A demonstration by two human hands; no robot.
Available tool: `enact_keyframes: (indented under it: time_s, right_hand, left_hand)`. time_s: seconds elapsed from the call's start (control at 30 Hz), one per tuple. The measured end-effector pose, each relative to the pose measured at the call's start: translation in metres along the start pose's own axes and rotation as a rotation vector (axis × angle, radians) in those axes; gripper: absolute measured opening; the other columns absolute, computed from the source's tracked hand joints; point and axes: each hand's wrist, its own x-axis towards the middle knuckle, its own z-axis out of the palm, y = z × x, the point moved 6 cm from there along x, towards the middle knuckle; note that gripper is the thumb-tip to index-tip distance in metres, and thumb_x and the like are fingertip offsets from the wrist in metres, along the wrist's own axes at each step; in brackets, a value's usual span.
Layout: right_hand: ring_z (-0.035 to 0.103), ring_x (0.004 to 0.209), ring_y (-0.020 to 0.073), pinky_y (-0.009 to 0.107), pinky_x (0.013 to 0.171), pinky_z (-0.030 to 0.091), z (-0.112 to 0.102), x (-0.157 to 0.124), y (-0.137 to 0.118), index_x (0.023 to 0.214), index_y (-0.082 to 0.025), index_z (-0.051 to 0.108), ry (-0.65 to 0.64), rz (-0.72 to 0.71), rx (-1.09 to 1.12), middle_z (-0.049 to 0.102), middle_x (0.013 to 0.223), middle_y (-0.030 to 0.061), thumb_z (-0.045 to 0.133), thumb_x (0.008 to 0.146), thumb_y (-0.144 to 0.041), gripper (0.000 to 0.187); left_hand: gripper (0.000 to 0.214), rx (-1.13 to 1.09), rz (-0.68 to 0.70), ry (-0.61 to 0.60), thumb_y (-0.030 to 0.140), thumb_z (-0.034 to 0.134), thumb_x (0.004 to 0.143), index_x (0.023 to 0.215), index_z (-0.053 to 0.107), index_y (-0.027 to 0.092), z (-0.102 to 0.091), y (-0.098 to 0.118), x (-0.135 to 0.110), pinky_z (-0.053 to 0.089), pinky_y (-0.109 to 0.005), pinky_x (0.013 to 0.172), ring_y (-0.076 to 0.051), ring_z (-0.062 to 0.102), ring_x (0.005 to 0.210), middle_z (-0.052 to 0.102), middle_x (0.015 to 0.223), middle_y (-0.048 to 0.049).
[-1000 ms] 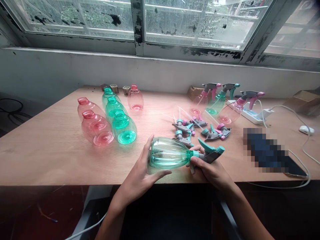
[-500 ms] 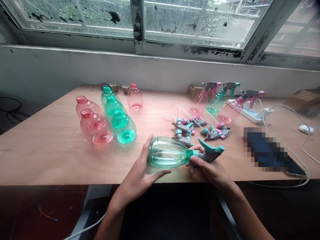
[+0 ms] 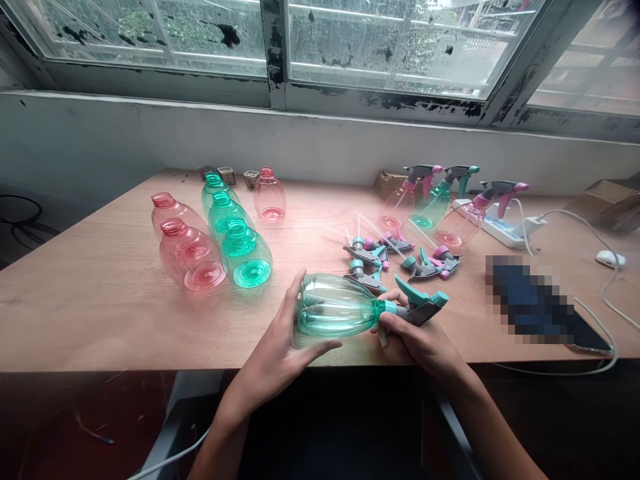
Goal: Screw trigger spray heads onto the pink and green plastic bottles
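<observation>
A clear green spray bottle [image 3: 340,307] lies sideways in the air above the table's front edge, its base to the left. My left hand [image 3: 287,340] cups the base, with the thumb along the underside and some fingers hidden behind. At the neck, my right hand [image 3: 407,337] grips the teal collar with thumb and fingers. The grey and teal trigger sprayer [image 3: 423,303] sits on the bottle's neck and points right. Just behind lie several loose sprayer heads [image 3: 367,257] with pink or teal parts and thin tubes.
Pink bottles [image 3: 187,257] and green bottles [image 3: 247,257] without heads stand at left, another pink one [image 3: 270,193] farther back. Bottles with sprayers [image 3: 460,220] stand at back right by a white power strip [image 3: 505,230]. A phone-like dark object [image 3: 590,330], partly pixelated, lies right among cables.
</observation>
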Motion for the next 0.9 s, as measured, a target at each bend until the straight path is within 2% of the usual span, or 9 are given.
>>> enact_keyframes:
  time_s: [0.37, 0.67, 0.9]
  right_hand:
    - [0.064, 0.064, 0.0178, 0.031, 0.069, 0.050, -0.0002, 0.0017, -0.0007, 0.104, -0.022, 0.065, 0.009, -0.004, -0.010, 0.073, 0.077, 0.0008, 0.077, 0.090, -0.044, 0.029]
    - [0.064, 0.062, 0.0174, 0.030, 0.067, 0.049, 0.0016, 0.0018, -0.0018, 0.103, -0.022, 0.065, -0.008, -0.008, -0.004, 0.072, 0.072, -0.0007, 0.077, 0.091, -0.044, 0.028]
    - [0.064, 0.062, 0.0173, 0.030, 0.068, 0.050, 0.0008, 0.0019, 0.0011, 0.106, -0.022, 0.065, -0.014, -0.010, 0.011, 0.073, 0.073, -0.0001, 0.077, 0.091, -0.043, 0.028]
  left_hand:
    - [0.105, -0.032, -0.011, -0.003, 0.045, 0.079, 0.087, 0.164, 0.008, 0.037, 0.0007, -0.0001, -0.0003, 0.032, -0.053, 0.125, -0.035, 0.047, 0.145, 0.032, 0.167, -0.0107]
    - [0.106, -0.050, 0.012, 0.000, 0.042, 0.081, 0.086, 0.163, 0.008, 0.041, 0.0007, -0.0003, -0.0001, 0.032, -0.049, 0.126, -0.034, 0.040, 0.150, 0.027, 0.169, -0.0066]
    - [0.101, -0.010, 0.076, 0.032, 0.038, 0.081, 0.087, 0.162, 0.013, 0.043, -0.0012, 0.0042, 0.0000, 0.025, -0.049, 0.129, -0.031, 0.027, 0.157, 0.026, 0.171, -0.0041]
